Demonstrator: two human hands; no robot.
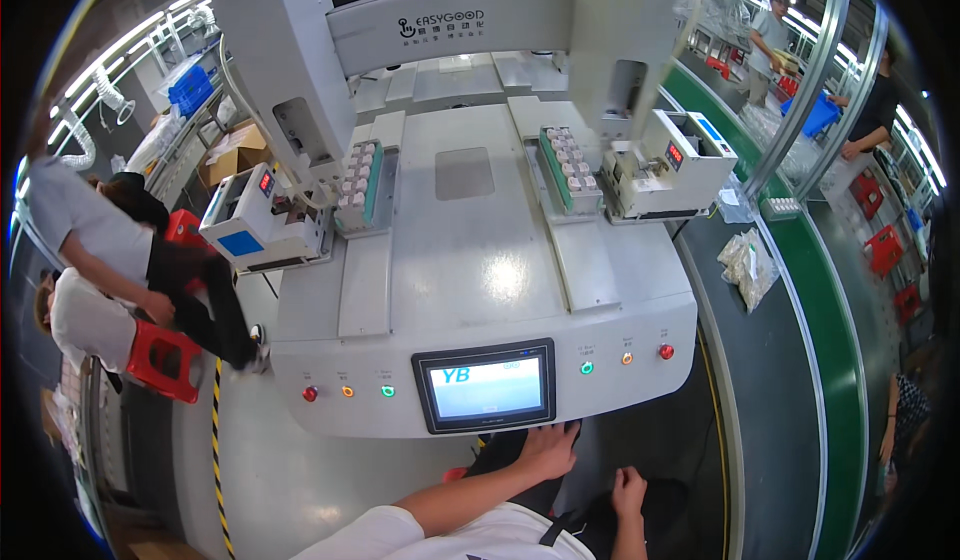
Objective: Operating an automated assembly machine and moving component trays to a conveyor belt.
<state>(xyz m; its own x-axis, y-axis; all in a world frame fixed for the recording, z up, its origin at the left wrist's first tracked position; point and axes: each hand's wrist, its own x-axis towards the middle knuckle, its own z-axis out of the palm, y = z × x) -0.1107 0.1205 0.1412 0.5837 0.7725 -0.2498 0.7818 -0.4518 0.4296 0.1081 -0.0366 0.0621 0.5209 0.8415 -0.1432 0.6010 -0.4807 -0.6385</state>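
My left hand (pixel 548 450) rests on my dark-trousered leg, just below the front edge of a white bench machine (pixel 460 260). Its fingers are stretched out and it holds nothing that I can see. To its right, my right hand (pixel 629 490) hovers over or rests on my other leg, its fingers curled in, with nothing showing in them. A lit touch screen (pixel 485 388) on the machine's front panel is nearest to both hands. Two green trays, one left (pixel 360 185) and one right (pixel 572 170), stand on the machine and hold rows of small white blocks.
White feeder units (pixel 265 218) (pixel 670 165) with red displays flank the trays. Coloured buttons (pixel 587 368) line the panel. At right runs a green conveyor (pixel 840 360), with a bag of small pale parts (pixel 748 268) beside it. People sit and stand on both sides, near red stools (pixel 163 360).
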